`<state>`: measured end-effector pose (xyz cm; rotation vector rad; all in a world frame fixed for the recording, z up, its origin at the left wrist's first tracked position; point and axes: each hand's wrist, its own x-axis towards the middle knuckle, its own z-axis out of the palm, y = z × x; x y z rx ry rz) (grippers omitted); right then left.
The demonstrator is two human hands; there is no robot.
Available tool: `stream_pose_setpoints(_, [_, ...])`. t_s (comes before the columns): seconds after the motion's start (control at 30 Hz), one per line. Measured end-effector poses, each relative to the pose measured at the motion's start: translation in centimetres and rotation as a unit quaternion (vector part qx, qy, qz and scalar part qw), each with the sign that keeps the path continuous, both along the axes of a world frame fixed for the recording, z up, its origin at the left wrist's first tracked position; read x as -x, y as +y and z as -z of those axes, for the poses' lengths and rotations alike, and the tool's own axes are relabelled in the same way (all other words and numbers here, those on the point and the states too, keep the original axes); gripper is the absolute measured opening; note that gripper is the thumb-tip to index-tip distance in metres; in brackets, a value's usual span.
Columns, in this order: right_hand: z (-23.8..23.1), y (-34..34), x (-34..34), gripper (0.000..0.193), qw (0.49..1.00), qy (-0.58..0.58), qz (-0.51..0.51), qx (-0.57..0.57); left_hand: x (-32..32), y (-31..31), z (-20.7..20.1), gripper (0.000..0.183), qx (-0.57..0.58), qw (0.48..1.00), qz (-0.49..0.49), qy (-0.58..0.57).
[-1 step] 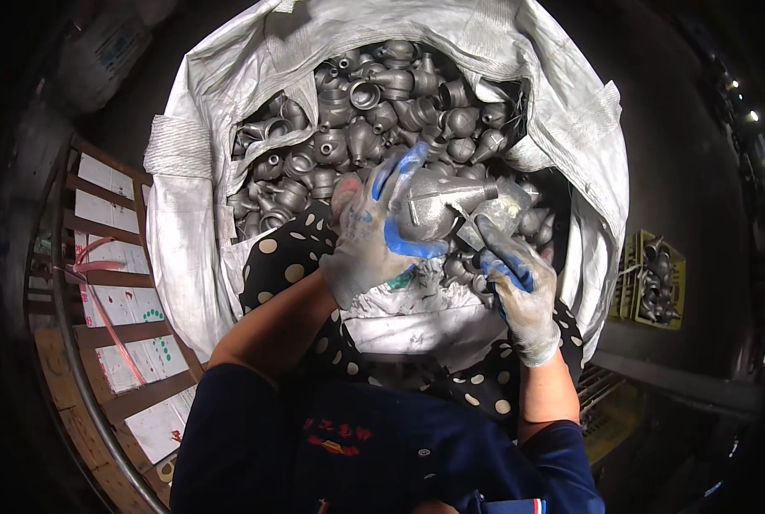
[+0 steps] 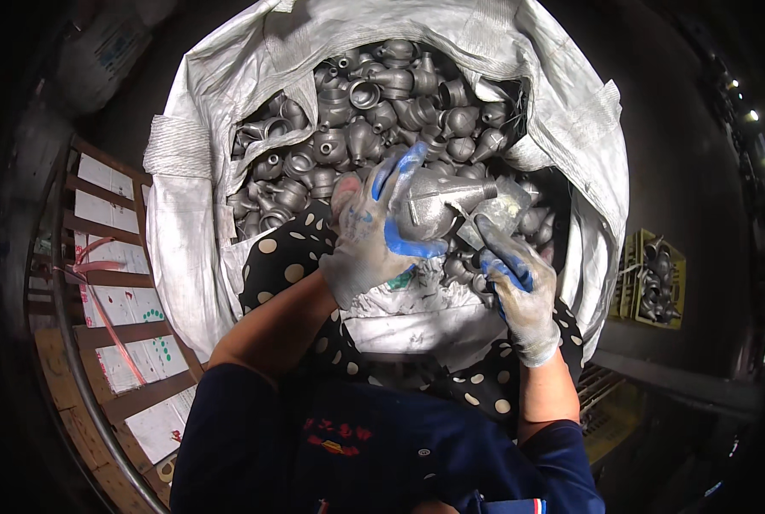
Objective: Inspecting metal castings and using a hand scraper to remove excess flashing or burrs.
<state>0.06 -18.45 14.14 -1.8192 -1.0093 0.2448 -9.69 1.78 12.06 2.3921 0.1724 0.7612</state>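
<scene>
My left hand, in a grey glove with blue patches, is closed round a grey bulb-shaped metal casting. The casting lies tilted, its narrow ridged neck pointing right. A flat, pale, worn-looking square piece is pinched in my gloved right hand; its exact kind does not show. That piece meets or overlaps the casting's right side; I cannot tell whether they touch. Below both hands, many similar castings fill a large white woven sack. My left palm hides part of the held casting.
Rolled-back sack edges and a strap loop surround the castings. On the right, a yellow crate holds more castings. A slatted wooden rack with white sheets and a metal rail stands at left. Black dotted cloth covers my lap.
</scene>
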Motion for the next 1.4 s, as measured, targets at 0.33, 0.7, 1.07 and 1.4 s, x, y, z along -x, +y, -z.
stream_pose_setpoints(0.33, [1.2, 0.5, 0.2, 0.032, 0.989, -0.146, 0.015, 0.014, 0.2, -0.2, 0.9, 0.1, -0.101, 0.99, -0.081, 0.061])
stream_pose_setpoints(0.7, [1.0, 0.7, 0.7, 0.041, 0.978, -0.186, 0.051, 0.073, 0.3, -0.6, 0.2, 0.099, -0.148, 0.985, -0.078, 0.049])
stream_pose_setpoints(1.07, [1.0, 0.8, 1.3, 0.039, 0.975, -0.181, 0.039, 0.119, 0.2, -0.4, -0.3, 0.101, -0.026, 0.995, -0.062, 0.074])
stream_pose_setpoints(1.4, [1.1, 0.6, 1.4, 0.035, 0.977, -0.18, 0.007, 0.111, 0.1, 0.5, 1.8, 0.099, 0.132, 0.99, -0.014, 0.036])
